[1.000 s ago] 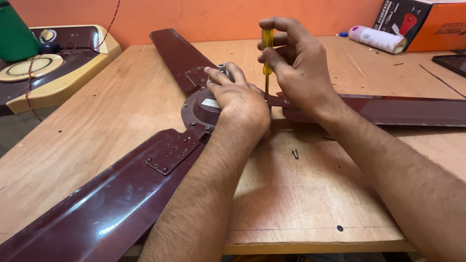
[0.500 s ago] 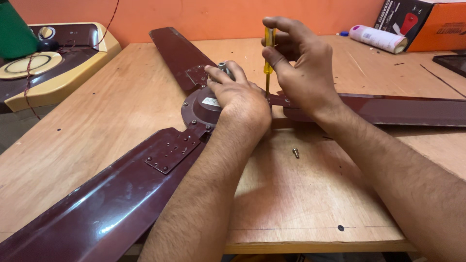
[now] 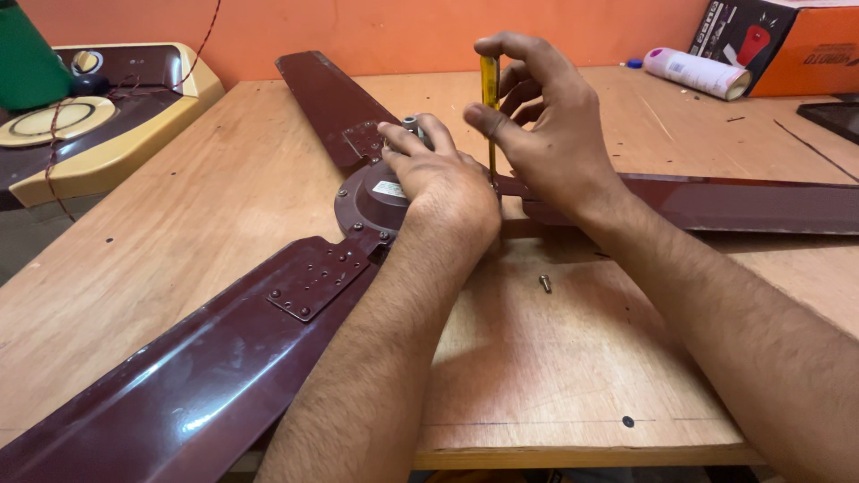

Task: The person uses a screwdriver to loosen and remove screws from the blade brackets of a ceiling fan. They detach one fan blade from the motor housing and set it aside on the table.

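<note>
From the head view, your right hand [image 3: 550, 143] sits just above the centre of the frame, fingers and thumb closed around the yellow handle of a screwdriver [image 3: 489, 98]. The screwdriver stands nearly upright, its long axis running top to bottom in the frame, handle up and shaft pointing down toward the fan where a blade joins the hub; the tip itself is hidden behind your left hand.

Your left hand [image 3: 438, 183] lies at the centre of the frame, palm down and curled over the dark maroon motor hub [image 3: 367, 201] of a ceiling fan, fingertips gripping the small metal shaft end at the hub's top edge.

The fan lies flat on the wooden bench [image 3: 224, 179]. One fan blade [image 3: 179, 376] runs from the hub down to the lower left corner, its riveted bracket close to the hub. A second blade [image 3: 322, 98] points to the upper left of the frame. A third blade [image 3: 743, 201] stretches along a level line to the right edge, passing under your right wrist.

A loose screw [image 3: 545, 283] lies on the bench just below your right forearm, apart from the fan.

At the upper left is a cream and brown appliance [image 3: 98, 125] with a red cord across it. At the upper right lie a white and pink tube [image 3: 698, 72] and an orange box [image 3: 787, 45].
</note>
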